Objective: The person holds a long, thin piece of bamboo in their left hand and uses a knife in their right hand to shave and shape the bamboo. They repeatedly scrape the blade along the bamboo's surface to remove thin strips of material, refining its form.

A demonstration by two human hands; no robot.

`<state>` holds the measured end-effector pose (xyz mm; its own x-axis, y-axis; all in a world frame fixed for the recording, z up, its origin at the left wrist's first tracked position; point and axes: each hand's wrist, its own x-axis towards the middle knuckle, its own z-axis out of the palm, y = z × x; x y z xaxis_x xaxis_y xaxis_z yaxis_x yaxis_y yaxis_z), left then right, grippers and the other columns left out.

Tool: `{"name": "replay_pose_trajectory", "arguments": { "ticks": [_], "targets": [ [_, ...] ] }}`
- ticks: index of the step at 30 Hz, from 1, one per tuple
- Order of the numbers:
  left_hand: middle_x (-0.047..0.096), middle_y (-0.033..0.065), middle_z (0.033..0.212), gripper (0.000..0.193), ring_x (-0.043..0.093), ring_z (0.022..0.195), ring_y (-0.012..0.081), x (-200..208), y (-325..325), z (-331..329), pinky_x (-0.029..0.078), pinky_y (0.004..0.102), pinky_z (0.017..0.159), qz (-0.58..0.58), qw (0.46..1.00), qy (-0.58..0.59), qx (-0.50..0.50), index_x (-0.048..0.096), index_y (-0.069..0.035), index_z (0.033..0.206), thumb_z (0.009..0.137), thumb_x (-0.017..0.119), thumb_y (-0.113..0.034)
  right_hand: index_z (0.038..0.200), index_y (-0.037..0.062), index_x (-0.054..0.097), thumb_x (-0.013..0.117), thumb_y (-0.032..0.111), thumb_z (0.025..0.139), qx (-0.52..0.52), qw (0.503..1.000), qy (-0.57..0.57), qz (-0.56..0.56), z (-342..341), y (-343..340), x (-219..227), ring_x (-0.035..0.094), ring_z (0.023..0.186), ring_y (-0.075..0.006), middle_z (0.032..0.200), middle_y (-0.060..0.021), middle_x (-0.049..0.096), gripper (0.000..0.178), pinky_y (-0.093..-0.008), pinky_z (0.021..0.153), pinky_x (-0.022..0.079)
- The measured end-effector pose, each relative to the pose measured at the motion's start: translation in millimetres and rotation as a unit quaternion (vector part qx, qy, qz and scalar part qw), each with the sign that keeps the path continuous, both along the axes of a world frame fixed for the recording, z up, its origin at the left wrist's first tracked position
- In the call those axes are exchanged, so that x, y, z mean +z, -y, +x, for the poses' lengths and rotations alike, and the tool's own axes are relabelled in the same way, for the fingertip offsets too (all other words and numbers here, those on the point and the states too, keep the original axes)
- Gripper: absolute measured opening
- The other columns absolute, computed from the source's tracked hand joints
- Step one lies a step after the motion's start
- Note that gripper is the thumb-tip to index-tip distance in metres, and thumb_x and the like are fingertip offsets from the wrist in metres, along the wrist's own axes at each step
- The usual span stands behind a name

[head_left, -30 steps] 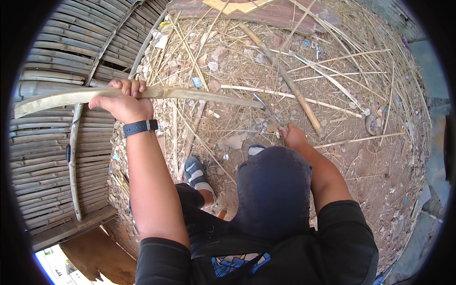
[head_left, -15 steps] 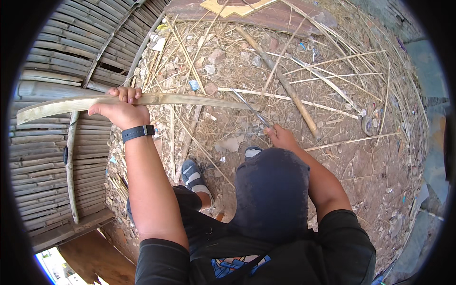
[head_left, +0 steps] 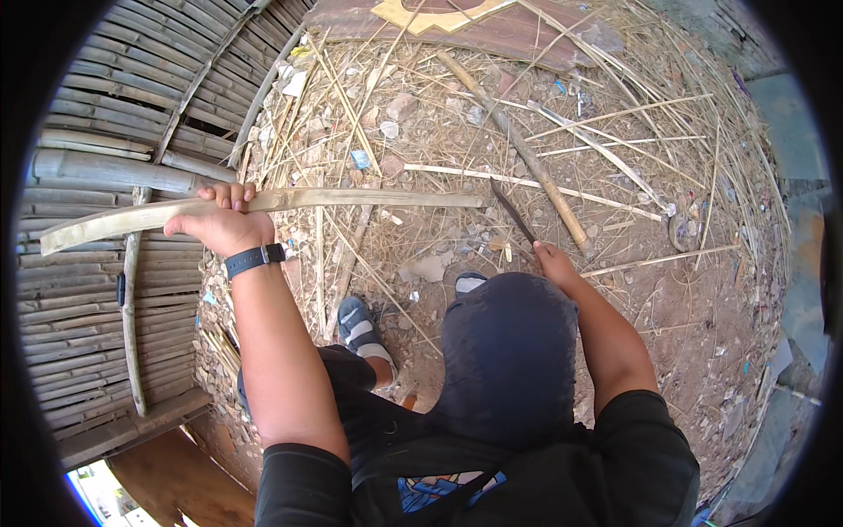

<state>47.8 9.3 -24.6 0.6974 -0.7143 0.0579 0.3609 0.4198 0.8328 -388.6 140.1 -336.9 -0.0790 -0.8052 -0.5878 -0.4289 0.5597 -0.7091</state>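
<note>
My left hand (head_left: pixel 224 224), with a dark watch on its wrist, is closed around a long split bamboo strip (head_left: pixel 369 197). The strip runs nearly level, from over the bamboo wall at the left to the middle of the view. In my right hand (head_left: pixel 558 263) is a long, dark-bladed knife (head_left: pixel 514 213). Its blade slants up and to the left, and its tip shows just right of the strip's right end, with a small gap between them. My fingers hide most of the knife's handle.
A wall of bamboo slats (head_left: pixel 105 307) stands at the left. A thick bamboo pole (head_left: pixel 527 154) and several thin strips lie on the littered dirt ground. At the far side is a brown board (head_left: pixel 492 39). My sandalled foot (head_left: pixel 358 325) rests below the strip.
My right hand has moved right with the knife, and the blade has come away from the strip's right end. The strip has dropped a little, most at its left end.
</note>
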Motion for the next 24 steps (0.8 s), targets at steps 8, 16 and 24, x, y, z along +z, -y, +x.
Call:
{"name": "replay_pose_trajectory", "arguments": {
  "ticks": [8, 16, 24],
  "targets": [
    [0.032, -0.003, 0.054, 0.081, 0.03, 0.046, 0.0111, 78.6, -55.9, 124.0, 0.031, 0.0265, 0.047, -0.208, 0.968, -0.007, -0.137, 0.046, -0.014, 0.076, 0.085, 0.019, -0.09, 0.103, -0.0007, 0.063, 0.056, 0.059, 0.097, 0.032, 0.995, -0.045, -0.082, -47.4, 8.9, 107.7, 0.063, 0.072, -0.0216, 0.077, -0.0107, 0.062, 0.06, -0.0378, 0.068, 0.049],
    [0.033, -0.0023, 0.056, 0.076, 0.033, 0.048, 0.0121, 114.9, -132.7, 178.2, 0.035, 0.0275, 0.051, -0.368, 0.922, -0.006, -0.117, 0.048, -0.012, 0.074, 0.088, 0.034, -0.085, 0.113, 0.0008, 0.064, 0.071, 0.045, 0.09, 0.073, 0.937, -0.057, -0.337, 21.3, 54.4, 269.6, 0.065, 0.088, -0.0245, 0.093, -0.0161, 0.068, 0.05, -0.0403, 0.08, 0.05],
    [0.032, -0.0027, 0.055, 0.071, 0.033, 0.047, 0.0117, 83.2, -152.3, 209.9, 0.036, 0.0271, 0.05, -0.389, 0.917, -0.085, -0.032, 0.047, -0.012, 0.074, 0.088, 0.038, -0.082, 0.132, 0.0049, 0.052, 0.076, 0.035, 0.092, 0.11, 0.939, 0.243, -0.219, 191.2, 74.3, 361.6, 0.055, 0.059, -0.007, 0.087, -0.0026, 0.065, 0.056, -0.0241, 0.049, 0.042]
  ]
}}
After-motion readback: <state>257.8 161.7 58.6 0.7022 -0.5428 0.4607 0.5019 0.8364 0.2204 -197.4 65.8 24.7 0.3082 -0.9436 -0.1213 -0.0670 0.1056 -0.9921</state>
